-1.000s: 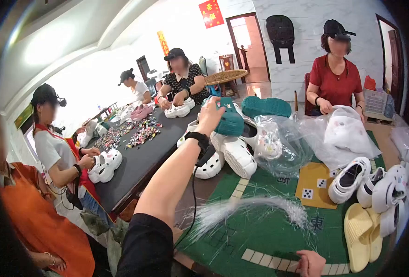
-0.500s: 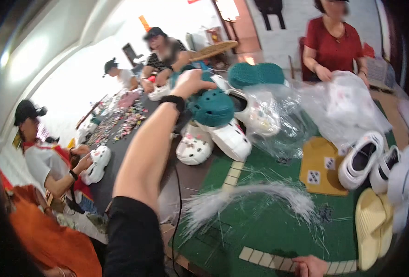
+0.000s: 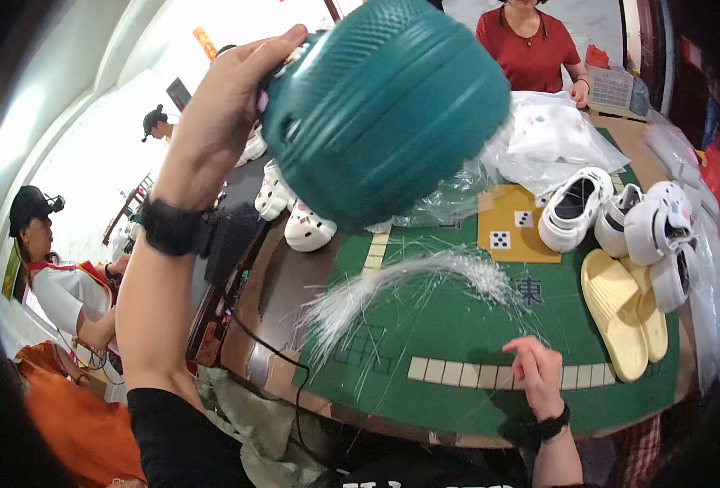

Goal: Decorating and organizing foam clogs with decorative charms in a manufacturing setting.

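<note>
My left hand (image 3: 228, 102) holds up a teal foam clog (image 3: 392, 106) close to the camera, its ridged sole toward me. The thumb lies at its edge; the other fingers are partly hidden. Whether a second clog is behind it cannot be seen. My right hand (image 3: 536, 374) hovers over the near side of the green mat (image 3: 474, 407), index finger stretched leftward and the others loosely bent, with nothing in it. Beyond this hand, a bundle of thin white plastic strands (image 3: 409, 276) lies fanned out. White clogs with charms (image 3: 309, 228) stand behind the teal clog.
White shoes (image 3: 576, 210) and yellow slippers (image 3: 620, 313) line the right side. A mustard board (image 3: 519, 224) lies farther in. Across the table, a person in red (image 3: 531, 49) handles bagged white clogs (image 3: 551, 126). Another person (image 3: 67, 285) sits at left. A black cable (image 3: 270, 346) hangs near the table edge.
My left hand has taken the teal clog off the pile and brought it up close to me. My right hand has moved farther into view over the mat.
</note>
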The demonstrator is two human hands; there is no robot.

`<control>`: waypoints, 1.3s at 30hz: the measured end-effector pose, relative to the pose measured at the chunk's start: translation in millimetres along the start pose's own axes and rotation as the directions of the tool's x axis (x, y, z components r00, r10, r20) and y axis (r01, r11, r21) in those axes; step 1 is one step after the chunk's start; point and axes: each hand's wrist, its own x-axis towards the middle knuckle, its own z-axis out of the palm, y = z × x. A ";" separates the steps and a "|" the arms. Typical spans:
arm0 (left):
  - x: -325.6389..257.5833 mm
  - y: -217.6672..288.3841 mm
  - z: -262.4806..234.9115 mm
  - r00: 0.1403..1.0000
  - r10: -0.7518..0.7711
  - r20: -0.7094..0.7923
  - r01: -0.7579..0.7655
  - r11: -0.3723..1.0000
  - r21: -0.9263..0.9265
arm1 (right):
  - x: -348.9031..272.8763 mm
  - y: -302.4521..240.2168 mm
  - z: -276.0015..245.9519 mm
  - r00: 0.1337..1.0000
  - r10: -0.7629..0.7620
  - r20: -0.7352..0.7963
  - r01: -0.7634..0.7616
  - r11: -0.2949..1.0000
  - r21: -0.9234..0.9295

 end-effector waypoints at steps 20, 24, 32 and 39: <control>-216.8 -109.3 124.1 0.787 -0.440 0.433 0.599 0.375 -0.707 | 14.8 28.6 -14.3 0.878 0.056 -0.476 0.141 0.919 0.369; -190.3 -123.4 107.9 0.769 -0.463 0.440 0.619 0.710 -0.335 | 9.6 25.0 -18.6 0.889 0.066 -0.453 0.110 0.930 0.351; -112.4 -204.4 127.3 0.919 -0.211 0.334 -0.022 0.816 0.577 | 8.1 14.1 -15.1 0.912 0.059 -0.406 0.129 0.898 0.421; -101.6 -193.5 146.8 0.767 -0.455 0.453 0.012 0.716 0.698 | 7.3 13.9 -14.6 0.926 0.052 -0.375 0.116 0.904 0.411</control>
